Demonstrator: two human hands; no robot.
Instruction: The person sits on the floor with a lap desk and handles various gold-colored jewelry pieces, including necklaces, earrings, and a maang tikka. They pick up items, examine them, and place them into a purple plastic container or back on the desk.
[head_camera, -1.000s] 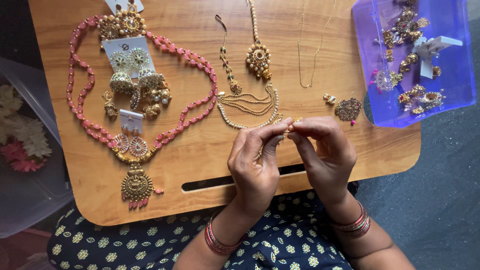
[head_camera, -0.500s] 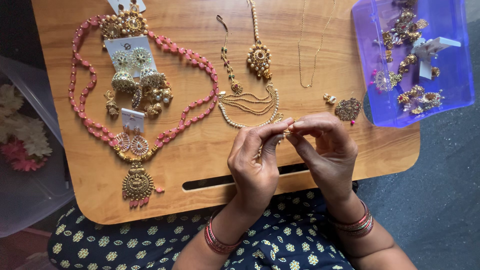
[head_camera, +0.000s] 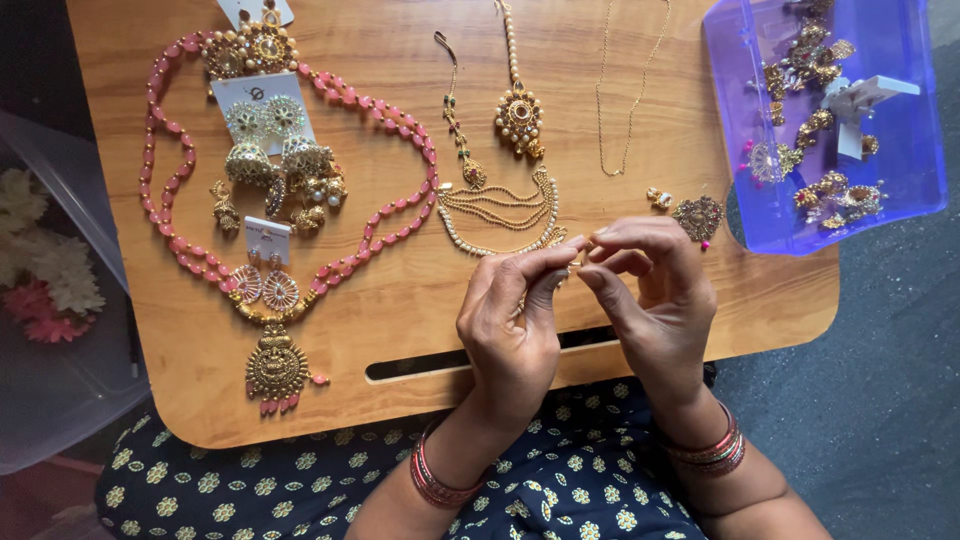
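Since the earlier frame, right hand (head_camera: 655, 300) fingers have lifted slightly; both it and left hand (head_camera: 510, 320) pinch a small gold jewellery piece (head_camera: 577, 257) above the wooden lap tray (head_camera: 400, 300). Fastening seems under way, and it needs steady fingertips.

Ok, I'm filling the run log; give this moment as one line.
left hand: pinching small gold piece | right hand: pinching same piece | above wooden lap tray | pearl chain nearby

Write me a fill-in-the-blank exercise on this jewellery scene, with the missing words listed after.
1. The long pink bead necklace ends in a ____ coloured pendant.
2. The translucent tray at the board's far right corner is ____ in colour.
3. The left hand and right hand meet at their ____, pinching a small gold piece.

Missing words: gold; purple; fingertips
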